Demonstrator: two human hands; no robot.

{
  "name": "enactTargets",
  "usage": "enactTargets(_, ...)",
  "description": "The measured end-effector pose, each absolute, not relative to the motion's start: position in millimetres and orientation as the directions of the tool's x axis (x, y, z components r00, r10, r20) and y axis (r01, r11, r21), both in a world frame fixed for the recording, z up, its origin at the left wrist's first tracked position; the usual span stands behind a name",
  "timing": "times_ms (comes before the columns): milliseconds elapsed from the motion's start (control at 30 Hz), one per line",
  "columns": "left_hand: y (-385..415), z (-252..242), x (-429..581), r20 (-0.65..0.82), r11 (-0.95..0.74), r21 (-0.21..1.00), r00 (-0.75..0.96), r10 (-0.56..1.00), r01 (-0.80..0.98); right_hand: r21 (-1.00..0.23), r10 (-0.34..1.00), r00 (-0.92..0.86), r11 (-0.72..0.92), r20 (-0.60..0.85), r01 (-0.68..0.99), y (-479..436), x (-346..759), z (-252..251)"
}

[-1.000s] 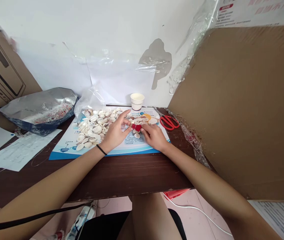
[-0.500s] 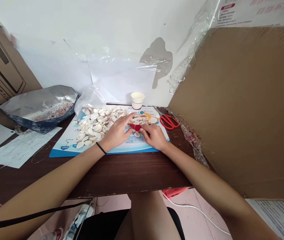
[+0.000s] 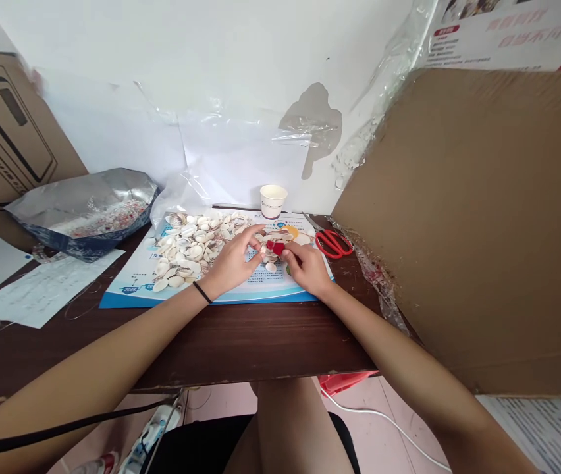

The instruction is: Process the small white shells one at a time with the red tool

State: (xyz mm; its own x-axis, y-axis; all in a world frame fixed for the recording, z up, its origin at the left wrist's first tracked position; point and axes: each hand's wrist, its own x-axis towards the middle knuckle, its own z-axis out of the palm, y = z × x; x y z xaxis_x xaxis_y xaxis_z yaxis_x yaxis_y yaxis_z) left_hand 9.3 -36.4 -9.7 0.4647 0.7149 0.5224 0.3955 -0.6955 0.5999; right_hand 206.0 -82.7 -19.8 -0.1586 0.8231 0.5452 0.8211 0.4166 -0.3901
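My left hand (image 3: 231, 263) and right hand (image 3: 307, 266) meet just below 12 o'clock on a blue-edged printed sheet (image 3: 132, 299), which lies on a dark wooden table (image 3: 241, 342). Both hands are half closed, with the fingers curled in toward each other. Between them sits a small red piece (image 3: 275, 247), touching or almost touching the fingertips (image 3: 288, 250) of my right hand. The fingertips (image 3: 261, 249) of my left hand are pinched close to its left side, beside something small and pale that may be a shell. The hands hide too much for me to tell which of them has hold of the red piece, or how firmly. A heap of white and speckled seashells (image 3: 186, 250) lies on the sheet at 11 o'clock, just beside my left hand. A white paper cup (image 3: 273, 201) stands upright at 12 o'clock, at the sheet's far edge. Red-handled scissors (image 3: 334, 243) lie at 1 o'clock on the table, just past the sheet. A silver foil bag (image 3: 83, 210) lies at 10 o'clock, with loose white papers (image 3: 38, 289) at 9 o'clock. A large cardboard sheet (image 3: 473, 230) stands at 2 o'clock. A black hair tie (image 3: 202, 292) circles my left wrist.
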Motion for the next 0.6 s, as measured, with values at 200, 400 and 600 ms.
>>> enactTargets(200, -34.9, -10.5, 9.0, 0.492, -0.653, 0.671, 0.448, 0.747, 0.351, -0.341, 0.879, -0.057, 0.243, 0.473, 0.908, -82.4, 205.4, -19.9)
enactTargets(400, -31.4, -12.9, 11.4, 0.35, -0.447, 0.875, 0.394, 0.85, 0.188, -0.319, 0.829, -0.129, 0.346, 0.544, 0.882, -82.4, 207.6, -19.0)
enactTargets(600, -29.3, -11.5, 11.9, 0.273, -0.298, 0.955, 0.39, 0.879, 0.003, -0.331, 0.867, -0.006, 0.197, 0.499, 0.923, -76.4, 213.2, -23.4)
